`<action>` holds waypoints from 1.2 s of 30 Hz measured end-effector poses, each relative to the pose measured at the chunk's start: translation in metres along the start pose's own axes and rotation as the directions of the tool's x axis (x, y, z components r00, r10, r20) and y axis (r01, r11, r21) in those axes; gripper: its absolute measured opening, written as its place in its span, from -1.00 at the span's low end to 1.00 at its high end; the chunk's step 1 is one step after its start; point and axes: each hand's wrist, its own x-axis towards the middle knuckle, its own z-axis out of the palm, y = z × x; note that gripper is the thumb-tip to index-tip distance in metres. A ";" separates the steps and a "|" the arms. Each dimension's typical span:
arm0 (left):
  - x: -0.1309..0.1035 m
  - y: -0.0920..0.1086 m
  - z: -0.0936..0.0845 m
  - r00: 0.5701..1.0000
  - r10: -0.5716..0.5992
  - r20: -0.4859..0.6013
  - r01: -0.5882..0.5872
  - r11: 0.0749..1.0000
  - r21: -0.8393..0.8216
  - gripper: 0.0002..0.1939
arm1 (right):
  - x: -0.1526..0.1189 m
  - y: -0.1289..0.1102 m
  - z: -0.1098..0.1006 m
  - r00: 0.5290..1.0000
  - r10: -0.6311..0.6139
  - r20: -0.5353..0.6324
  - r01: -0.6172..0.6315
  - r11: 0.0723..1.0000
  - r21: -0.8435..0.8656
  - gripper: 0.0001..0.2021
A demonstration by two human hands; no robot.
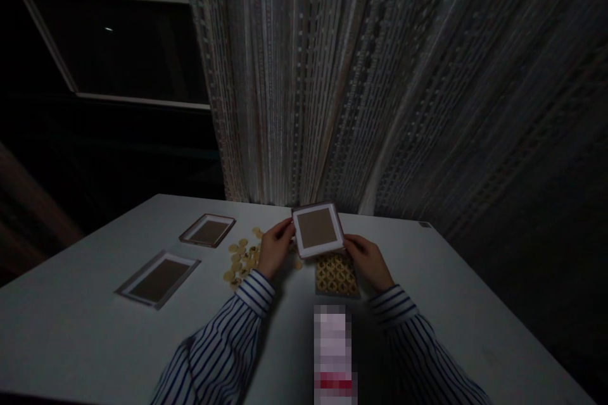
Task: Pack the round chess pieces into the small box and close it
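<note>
A shallow square box lid, with a brown centre, a white inner border and a dark rim, is held up tilted above the table. My left hand pinches its left edge. On the opposite side, my right hand grips the lower right corner between thumb and fingers. Just below the lid sits a square box filled with round wooden game pieces in rows; its far part is hidden by the lid. Loose round wooden pieces lie scattered beside my left hand, some showing dark marks.
On the left of the white table lie another shallow square lid or tray and a flat grey-edged panel with a brown centre. A string curtain hangs behind the far edge. A pixelated patch covers the near middle.
</note>
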 end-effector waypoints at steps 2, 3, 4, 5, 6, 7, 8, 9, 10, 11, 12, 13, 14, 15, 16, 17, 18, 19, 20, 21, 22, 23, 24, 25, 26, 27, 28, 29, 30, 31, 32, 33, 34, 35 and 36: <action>-0.005 -0.001 0.003 0.999 0.039 0.000 -0.039 0.999 0.024 -0.64 | -0.005 0.004 -0.002 1.000 0.018 -0.021 -0.016 0.998 0.063 -0.65; -0.008 -0.001 0.004 0.999 0.051 0.001 -0.051 0.998 0.030 -0.65 | -0.008 0.005 -0.003 0.999 0.027 -0.031 -0.024 0.996 0.080 -0.65; -0.010 -0.002 0.005 0.999 0.051 -0.001 -0.051 0.998 0.024 -0.66 | -0.010 0.007 -0.003 0.999 0.033 -0.041 -0.029 0.996 0.082 -0.65; -0.013 -0.003 0.007 0.999 0.041 -0.007 -0.041 0.999 0.015 -0.66 | -0.012 0.009 -0.004 0.998 0.036 -0.053 -0.032 0.997 0.075 -0.66; -0.015 -0.005 0.008 1.000 0.022 -0.014 -0.022 1.000 0.002 -0.66 | -0.014 0.011 -0.004 0.997 0.036 -0.067 -0.032 0.998 0.062 -0.67; -0.017 -0.007 0.010 1.000 -0.001 -0.024 0.001 1.000 -0.011 -0.66 | -0.015 0.014 -0.004 0.996 0.031 -0.084 -0.027 0.999 0.047 -0.68; -0.018 -0.009 0.011 0.999 -0.021 -0.034 0.021 1.000 -0.024 -0.65 | -0.016 0.017 -0.003 0.995 0.021 -0.100 -0.018 0.999 0.034 -0.70; -0.020 -0.013 0.013 0.998 -0.035 -0.043 0.034 0.999 -0.035 -0.65 | -0.018 0.020 -0.003 0.993 0.011 -0.114 -0.008 1.000 0.022 -0.71; -0.021 -0.016 0.014 0.998 -0.040 -0.051 0.038 0.998 -0.043 -0.64 | -0.019 0.023 -0.002 0.992 0.004 -0.128 -0.003 1.000 0.009 -0.72; -0.022 -0.020 0.015 0.998 -0.036 -0.059 0.033 0.998 -0.049 -0.63 | -0.020 0.026 -0.001 0.991 -0.001 -0.136 0.000 1.000 -0.008 -0.73; -0.024 -0.024 0.015 0.997 -0.027 -0.067 0.024 0.998 -0.050 -0.63 | -0.021 0.029 -0.001 0.990 -0.004 -0.139 0.000 1.000 -0.029 -0.72; -0.025 -0.028 0.016 0.997 -0.018 -0.078 0.015 0.999 -0.047 -0.63 | -0.022 0.032 0.000 0.990 -0.007 -0.141 0.000 0.999 -0.053 -0.72; -0.026 -0.031 0.016 0.996 -0.014 -0.093 0.010 0.999 -0.038 -0.64 | -0.023 0.034 0.000 0.990 -0.013 -0.143 0.002 0.997 -0.076 -0.71; -0.027 -0.033 0.016 0.994 -0.015 -0.111 0.012 1.000 -0.025 -0.66 | -0.024 0.036 0.001 0.989 -0.021 -0.144 0.008 0.995 -0.095 -0.70; -0.027 -0.035 0.016 0.992 -0.017 -0.129 0.016 1.000 -0.009 -0.68 | -0.025 0.037 0.001 0.990 -0.033 -0.139 0.018 0.994 -0.110 -0.69; -0.027 -0.037 0.015 0.989 -0.020 -0.144 0.021 1.000 0.011 -0.70 | -0.026 0.038 0.000 0.990 -0.049 -0.134 0.033 0.992 -0.121 -0.69; -0.027 -0.038 0.015 0.988 -0.021 -0.154 0.026 0.999 0.032 -0.71 | -0.026 0.039 0.000 0.989 -0.067 -0.131 0.049 0.990 -0.132 -0.70; -0.027 -0.038 0.015 0.987 -0.018 -0.159 0.026 0.998 0.052 -0.73 | -0.027 0.040 0.000 0.988 -0.087 -0.125 0.069 0.987 -0.142 -0.70; -0.027 -0.039 0.015 0.987 -0.011 -0.159 0.022 0.997 0.070 -0.73 | -0.027 0.041 -0.001 0.987 -0.106 -0.122 0.087 0.984 -0.154 -0.71; -0.027 -0.039 0.015 0.988 -0.003 -0.156 0.016 0.996 0.083 -0.73 | -0.027 0.042 -0.001 0.985 -0.123 -0.122 0.102 0.981 -0.166 -0.71; -0.027 -0.039 0.015 0.989 0.007 -0.149 0.007 0.996 0.093 -0.73 | -0.027 0.043 -0.002 0.983 -0.134 -0.126 0.111 0.978 -0.178 -0.71; -0.028 -0.040 0.016 0.990 0.015 -0.142 -0.001 0.995 0.097 -0.71 | -0.028 0.044 -0.002 0.982 -0.138 -0.130 0.113 0.976 -0.189 -0.71; -0.028 -0.041 0.016 0.990 0.022 -0.137 -0.009 0.995 0.097 -0.70 | -0.028 0.045 -0.003 0.982 -0.138 -0.133 0.110 0.974 -0.198 -0.71; -0.029 -0.041 0.017 0.991 0.027 -0.134 -0.015 0.996 0.094 -0.68 | -0.028 0.045 -0.003 0.981 -0.136 -0.136 0.106 0.973 -0.205 -0.71; -0.030 -0.042 0.018 0.991 0.030 -0.133 -0.019 0.996 0.088 -0.67 | -0.028 0.045 -0.004 0.981 -0.134 -0.140 0.103 0.972 -0.210 -0.72; -0.031 -0.043 0.018 0.990 0.033 -0.134 -0.022 0.996 0.083 -0.66 | -0.028 0.045 -0.004 0.980 -0.136 -0.142 0.104 0.971 -0.213 -0.72; -0.032 -0.043 0.019 0.991 0.036 -0.132 -0.026 0.997 0.079 -0.64 | -0.028 0.045 -0.005 0.979 -0.145 -0.143 0.112 0.970 -0.216 -0.72; -0.032 -0.044 0.019 0.991 0.038 -0.131 -0.028 0.997 0.078 -0.64 | -0.028 0.045 -0.005 0.978 -0.151 -0.146 0.117 0.969 -0.219 -0.72; -0.033 -0.044 0.020 0.991 0.039 -0.126 -0.029 0.997 0.077 -0.63 | -0.028 0.044 -0.005 0.976 -0.157 -0.150 0.121 0.967 -0.222 -0.73; -0.033 -0.044 0.020 0.992 0.038 -0.120 -0.029 0.997 0.077 -0.63 | -0.028 0.044 -0.006 0.975 -0.161 -0.155 0.124 0.967 -0.224 -0.73; -0.033 -0.044 0.020 0.992 0.037 -0.117 -0.028 0.997 0.077 -0.63 | -0.027 0.044 -0.006 0.974 -0.163 -0.160 0.125 0.966 -0.224 -0.73; -0.033 -0.044 0.020 0.993 0.034 -0.114 -0.025 0.997 0.077 -0.63 | -0.027 0.044 -0.006 0.972 -0.167 -0.165 0.128 0.966 -0.226 -0.73; -0.033 -0.045 0.020 0.993 0.031 -0.110 -0.022 0.997 0.076 -0.63 | -0.027 0.045 -0.006 0.970 -0.173 -0.170 0.132 0.965 -0.227 -0.73; -0.034 -0.045 0.020 0.994 0.032 -0.107 -0.024 0.997 0.075 -0.62 | -0.026 0.045 -0.006 0.968 -0.181 -0.174 0.140 0.964 -0.228 -0.73; -0.034 -0.045 0.020 0.994 0.037 -0.102 -0.030 0.997 0.074 -0.62 | -0.026 0.046 -0.006 0.965 -0.192 -0.176 0.150 0.962 -0.229 -0.74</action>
